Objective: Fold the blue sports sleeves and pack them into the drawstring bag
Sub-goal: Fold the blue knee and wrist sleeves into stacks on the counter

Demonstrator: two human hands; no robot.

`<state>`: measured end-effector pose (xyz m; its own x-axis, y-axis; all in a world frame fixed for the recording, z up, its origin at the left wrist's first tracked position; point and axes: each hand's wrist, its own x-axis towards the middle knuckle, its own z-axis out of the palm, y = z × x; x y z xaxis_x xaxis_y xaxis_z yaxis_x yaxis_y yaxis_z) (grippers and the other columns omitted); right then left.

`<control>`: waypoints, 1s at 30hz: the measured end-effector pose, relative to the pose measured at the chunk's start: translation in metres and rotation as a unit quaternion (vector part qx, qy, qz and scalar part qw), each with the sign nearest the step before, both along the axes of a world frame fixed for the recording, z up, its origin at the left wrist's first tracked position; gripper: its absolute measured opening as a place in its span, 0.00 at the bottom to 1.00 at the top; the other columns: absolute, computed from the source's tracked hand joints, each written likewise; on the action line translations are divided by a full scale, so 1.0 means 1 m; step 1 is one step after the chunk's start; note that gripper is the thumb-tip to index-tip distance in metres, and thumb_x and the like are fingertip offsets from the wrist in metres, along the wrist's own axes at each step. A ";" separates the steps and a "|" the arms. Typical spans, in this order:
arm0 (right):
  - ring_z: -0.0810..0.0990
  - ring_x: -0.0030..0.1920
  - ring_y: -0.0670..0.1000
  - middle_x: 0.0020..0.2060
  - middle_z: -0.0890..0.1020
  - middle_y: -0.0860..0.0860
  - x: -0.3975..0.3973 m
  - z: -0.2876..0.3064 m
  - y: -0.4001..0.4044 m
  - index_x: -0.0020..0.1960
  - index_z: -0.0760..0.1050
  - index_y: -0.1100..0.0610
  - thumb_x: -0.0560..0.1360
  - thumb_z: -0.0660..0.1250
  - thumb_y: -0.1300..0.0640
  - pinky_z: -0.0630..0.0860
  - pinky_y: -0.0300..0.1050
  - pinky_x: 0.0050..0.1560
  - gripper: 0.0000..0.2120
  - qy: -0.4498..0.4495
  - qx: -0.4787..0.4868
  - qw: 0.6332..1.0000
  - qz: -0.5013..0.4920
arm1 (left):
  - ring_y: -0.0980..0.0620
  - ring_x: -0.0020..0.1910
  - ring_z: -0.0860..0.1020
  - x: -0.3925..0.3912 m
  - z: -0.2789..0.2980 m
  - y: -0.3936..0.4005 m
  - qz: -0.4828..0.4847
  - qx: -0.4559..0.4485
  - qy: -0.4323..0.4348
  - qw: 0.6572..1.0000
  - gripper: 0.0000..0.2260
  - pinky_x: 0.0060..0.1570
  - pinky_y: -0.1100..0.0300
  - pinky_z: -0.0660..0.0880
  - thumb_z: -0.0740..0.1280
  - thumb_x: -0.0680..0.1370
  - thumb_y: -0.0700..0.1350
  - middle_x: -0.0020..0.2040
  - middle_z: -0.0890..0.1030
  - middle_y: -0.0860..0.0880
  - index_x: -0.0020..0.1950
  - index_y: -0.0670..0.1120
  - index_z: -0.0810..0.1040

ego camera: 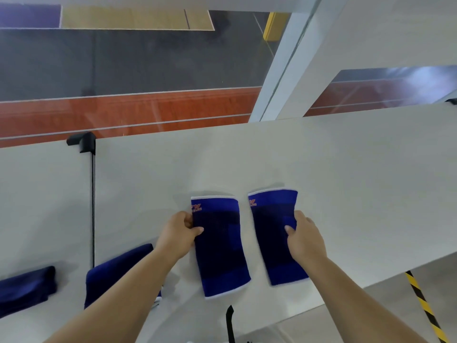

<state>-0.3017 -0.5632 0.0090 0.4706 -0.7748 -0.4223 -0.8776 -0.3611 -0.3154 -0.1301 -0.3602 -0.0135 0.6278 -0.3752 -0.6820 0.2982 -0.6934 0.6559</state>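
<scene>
Two blue sports sleeves with white edging and orange logos lie flat side by side on the white table [321, 169]. My left hand [179, 233] pinches the left edge of the left sleeve [220, 246], thumb on top. My right hand [303, 235] pinches the right edge of the right sleeve [272, 233], thumb on top. A dark blue fabric piece [116, 271] lies under my left forearm, and another dark blue bundle [24, 290] sits at the far left; which one is the drawstring bag I cannot tell.
A black clamp [82, 142] and cable mark the seam between two tabletops at left. A black strap [230, 320] hangs at the near edge. Yellow-black hazard tape [425, 310] runs on the floor at right. A glass pane stands beyond the table.
</scene>
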 end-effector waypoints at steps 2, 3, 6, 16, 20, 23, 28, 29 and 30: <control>0.75 0.47 0.52 0.51 0.76 0.50 0.001 0.012 -0.008 0.62 0.70 0.55 0.80 0.58 0.59 0.70 0.44 0.45 0.11 -0.057 -0.011 0.998 0.018 | 0.46 0.44 0.81 -0.001 0.001 -0.004 0.034 -0.013 0.002 0.999 0.03 0.50 0.45 0.80 0.67 0.76 0.37 0.44 0.81 0.46 0.48 0.44 0.75; 0.76 0.49 0.51 0.51 0.77 0.49 0.003 0.018 -0.012 0.62 0.71 0.55 0.80 0.59 0.59 0.70 0.43 0.46 0.12 -0.093 -0.009 0.995 0.019 | 0.46 0.44 0.81 0.000 0.002 -0.006 0.048 -0.016 0.003 0.999 0.03 0.50 0.46 0.80 0.66 0.77 0.37 0.44 0.81 0.47 0.48 0.44 0.75; 0.77 0.49 0.46 0.50 0.78 0.43 0.009 0.041 -0.018 0.60 0.72 0.52 0.79 0.61 0.59 0.72 0.42 0.50 0.11 -0.187 0.043 0.981 -0.002 | 0.44 0.43 0.82 0.001 0.002 -0.012 0.089 -0.024 0.015 0.996 0.06 0.51 0.45 0.80 0.64 0.78 0.37 0.43 0.82 0.47 0.44 0.46 0.75; 0.82 0.47 0.45 0.45 0.84 0.45 0.059 0.021 0.022 0.51 0.77 0.48 0.76 0.64 0.66 0.79 0.39 0.49 0.13 -0.273 0.314 0.909 0.030 | 0.51 0.26 0.79 0.000 0.010 -0.027 0.233 -0.134 0.125 0.955 0.15 0.29 0.58 0.77 0.54 0.83 0.45 0.30 0.82 0.46 0.45 0.41 0.77; 0.80 0.49 0.51 0.47 0.82 0.47 0.069 -0.012 0.032 0.50 0.73 0.50 0.76 0.64 0.64 0.77 0.47 0.54 0.10 -0.197 0.301 0.932 0.045 | 0.50 0.34 0.82 0.000 0.009 -0.027 0.203 -0.115 0.113 0.966 0.09 0.32 0.59 0.80 0.59 0.82 0.43 0.40 0.82 0.44 0.47 0.43 0.77; 0.78 0.47 0.50 0.45 0.78 0.45 0.069 -0.020 0.033 0.52 0.69 0.51 0.77 0.64 0.61 0.74 0.44 0.48 0.07 -0.144 0.250 0.954 0.076 | 0.47 0.45 0.83 -0.003 0.003 -0.023 0.133 -0.071 0.070 0.986 0.07 0.49 0.49 0.81 0.67 0.76 0.36 0.49 0.83 0.43 0.50 0.47 0.77; 0.75 0.49 0.52 0.53 0.72 0.51 0.069 -0.018 0.028 0.54 0.70 0.55 0.77 0.64 0.58 0.74 0.46 0.52 0.07 -0.088 0.152 0.978 0.113 | 0.46 0.47 0.83 -0.007 -0.001 -0.022 0.117 -0.033 0.042 0.992 0.11 0.55 0.44 0.78 0.70 0.73 0.36 0.47 0.84 0.46 0.47 0.52 0.77; 0.75 0.49 0.53 0.53 0.71 0.51 0.069 -0.019 0.025 0.55 0.70 0.56 0.77 0.64 0.57 0.73 0.45 0.52 0.08 -0.070 0.146 0.980 0.113 | 0.47 0.47 0.83 -0.008 -0.003 -0.021 0.114 -0.028 0.038 0.992 0.10 0.55 0.44 0.78 0.70 0.73 0.37 0.46 0.84 0.48 0.47 0.52 0.78; 0.75 0.48 0.53 0.53 0.72 0.52 0.069 -0.018 0.024 0.54 0.70 0.56 0.77 0.64 0.57 0.72 0.45 0.50 0.08 -0.058 0.154 0.980 0.110 | 0.48 0.47 0.83 -0.010 -0.004 -0.021 0.110 -0.024 0.037 0.993 0.08 0.55 0.44 0.78 0.70 0.74 0.39 0.46 0.84 0.49 0.47 0.53 0.78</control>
<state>-0.2331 -0.5395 -0.0092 0.6711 -0.4933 -0.5534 -0.7405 -0.4107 -0.5319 -0.1401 -0.3815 -0.0176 0.6474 -0.2676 -0.7136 0.4872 -0.5748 0.6575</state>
